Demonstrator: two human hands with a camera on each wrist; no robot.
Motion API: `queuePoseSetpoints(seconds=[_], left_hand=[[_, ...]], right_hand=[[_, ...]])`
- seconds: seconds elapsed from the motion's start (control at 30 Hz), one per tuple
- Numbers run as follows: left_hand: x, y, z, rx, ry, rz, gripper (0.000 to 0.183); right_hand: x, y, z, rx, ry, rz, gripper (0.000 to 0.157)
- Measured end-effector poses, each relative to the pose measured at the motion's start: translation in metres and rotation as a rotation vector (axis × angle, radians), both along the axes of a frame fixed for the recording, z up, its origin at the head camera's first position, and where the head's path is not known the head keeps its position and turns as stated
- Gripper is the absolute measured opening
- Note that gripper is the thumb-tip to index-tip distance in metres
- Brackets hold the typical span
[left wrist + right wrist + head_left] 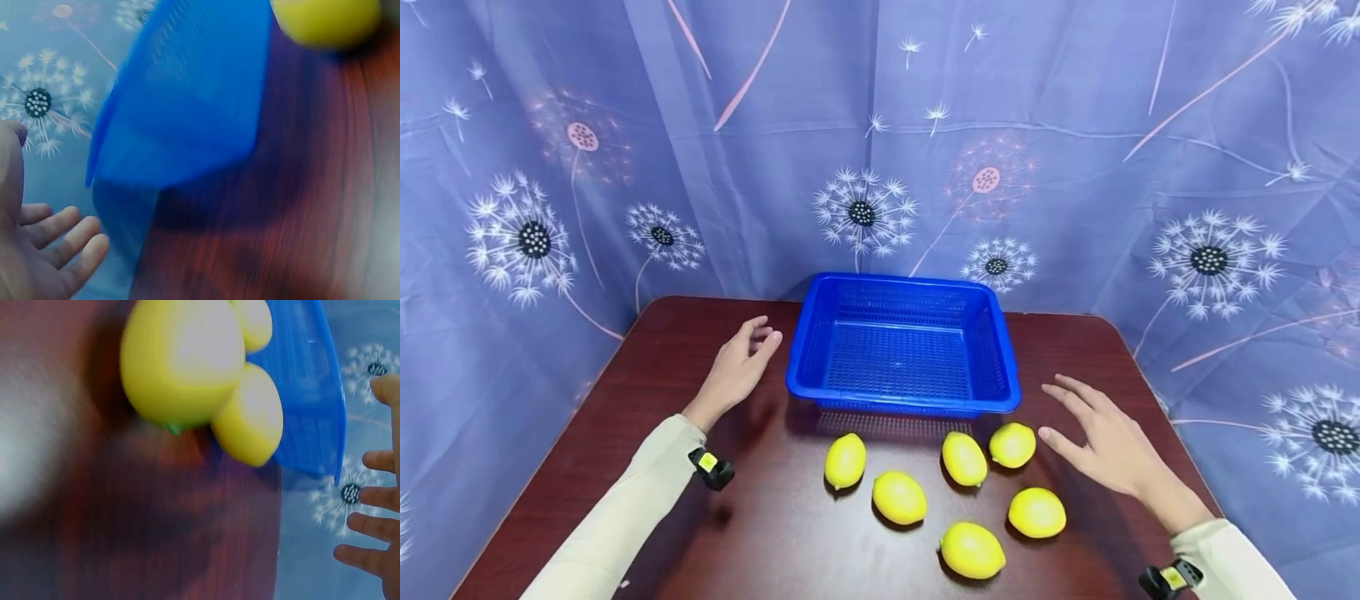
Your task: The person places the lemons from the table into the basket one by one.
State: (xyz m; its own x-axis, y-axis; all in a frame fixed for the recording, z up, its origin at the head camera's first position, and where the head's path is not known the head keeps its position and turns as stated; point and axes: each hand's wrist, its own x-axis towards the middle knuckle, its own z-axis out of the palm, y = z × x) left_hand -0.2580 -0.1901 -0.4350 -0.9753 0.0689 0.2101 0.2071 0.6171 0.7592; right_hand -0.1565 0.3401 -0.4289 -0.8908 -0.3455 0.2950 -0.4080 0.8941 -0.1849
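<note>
A blue plastic basket point(898, 404) with mesh walls stands at the back of the table, nothing inside it. Several yellow lemons lie loose in front of it, among them one lemon point(846, 461) at the left, one point(972, 550) nearest me and one point(1012, 445) close to the basket's right front corner. My left hand point(736, 367) hovers beside the basket's left side, fingers loosely bent, holding nothing. To the right of the lemons, my right hand point(1101, 433) is held with fingers spread and touches nothing. In the right wrist view, a lemon point(181, 362) looms large before the basket.
The dark red-brown wooden table point(760, 533) has rounded back corners. Behind it and along both sides hangs a blue curtain point(760, 192) with dandelion prints, close to the basket's back rim. Each wrist wears a small black strapped device point(711, 468).
</note>
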Motion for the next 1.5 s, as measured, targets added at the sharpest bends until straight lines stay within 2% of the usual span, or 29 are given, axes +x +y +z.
queuePoseSetpoints(seconds=[0.2, 0.27, 0.37, 0.5, 0.6, 0.67, 0.77, 0.93, 1.17, 1.33, 1.5], left_hand=[[0.006, 0.016, -0.004, 0.289, -0.177, -0.022, 0.068], [0.007, 0.018, -0.005, 0.361, -0.227, -0.025, 0.068], [0.012, 0.023, 0.0, 0.44, -0.292, -0.023, 0.063], [0.013, 0.022, -0.009, 0.477, -0.327, -0.02, 0.061], [0.008, 0.018, -0.024, 0.47, -0.327, -0.025, 0.065], [0.007, 0.018, -0.027, 0.474, -0.333, -0.027, 0.065], [0.007, 0.017, -0.027, 0.519, -0.371, -0.044, 0.062], [0.006, 0.016, -0.024, 0.63, -0.478, -0.044, 0.055], [0.005, 0.017, -0.023, 0.663, -0.524, -0.03, 0.053], [0.003, 0.019, -0.023, 0.666, -0.524, -0.025, 0.051], [0.002, 0.02, -0.023, 0.684, -0.526, -0.031, 0.051]], right_hand=[[0.027, -0.012, 0.0, -0.037, 0.032, 0.027, 0.06], [0.035, -0.016, -0.001, -0.045, 0.031, 0.036, 0.06], [0.047, -0.021, -0.004, -0.044, 0.014, 0.051, 0.058], [0.059, -0.027, -0.01, -0.033, -0.023, 0.083, 0.056], [0.067, -0.028, -0.017, -0.024, -0.045, 0.102, 0.059], [0.071, -0.027, -0.023, -0.015, -0.053, 0.105, 0.061], [0.078, -0.025, -0.03, 0.023, -0.071, 0.096, 0.064], [0.084, -0.023, -0.039, 0.088, -0.116, 0.08, 0.069], [0.08, -0.024, -0.047, 0.122, -0.04, 0.109, 0.062], [0.079, -0.024, -0.05, 0.092, -0.011, 0.101, 0.059], [0.079, -0.02, -0.046, -0.016, 0.011, 0.111, 0.056]])
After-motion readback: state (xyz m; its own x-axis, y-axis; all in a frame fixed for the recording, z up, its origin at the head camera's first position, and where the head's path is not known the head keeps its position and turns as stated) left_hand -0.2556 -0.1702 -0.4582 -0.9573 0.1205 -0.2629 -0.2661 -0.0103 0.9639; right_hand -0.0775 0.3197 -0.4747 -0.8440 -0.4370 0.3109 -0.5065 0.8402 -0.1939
